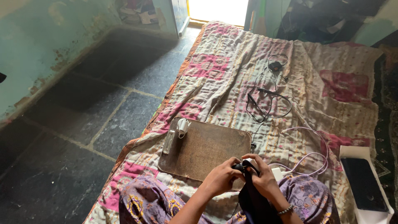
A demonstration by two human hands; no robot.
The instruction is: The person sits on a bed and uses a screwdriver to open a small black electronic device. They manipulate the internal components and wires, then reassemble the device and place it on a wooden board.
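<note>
Both hands, left hand [221,177] and right hand [262,176], pinch the top of a dark cloth pouch [251,199] over the lap, probably mid-opening, so the next move wants a steady two-finger pull. Beyond sit the brown board [207,147] and black earphones [267,97] on the quilt [215,70].

We hold both forearms forward from the bottom edge of the view, angled inward so the hands meet low at the centre. Our left hand [220,177] curls with its fingers folded in a closed grip. Our right hand [260,176] faces it, fingers bent, thumb over the top, a beaded bracelet [285,210] at the wrist.
</note>
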